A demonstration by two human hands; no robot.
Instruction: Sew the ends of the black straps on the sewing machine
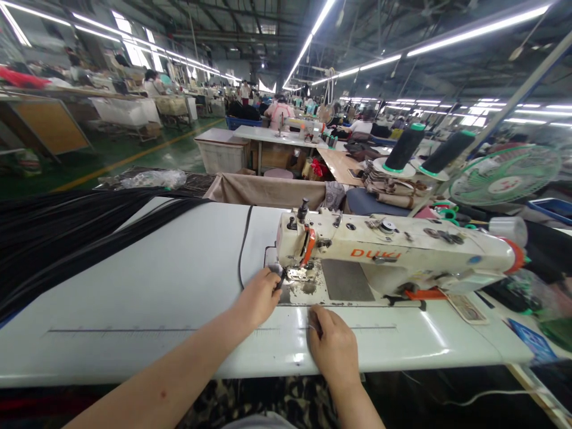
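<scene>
My left hand [260,299] is closed at the left of the presser foot, its fingers pinching dark material at the needle area of a white sewing machine [339,244]. A thin black strip [243,250] curves across the white table from the far edge down to that hand. Close to the table's front edge, my right hand [335,344] rests with curled fingers, apart from the machine bed; what it holds, if anything, is hidden. A long bundle of black strips [111,238] lies over the left side of the table [147,292].
Two black thread cones [404,149] stand behind the machine, near a green fan [504,176]. A fabric-lined bin [268,190] sits beyond the table's far edge. A ruler scale [125,329] runs along the tabletop. Other people work at stations farther back.
</scene>
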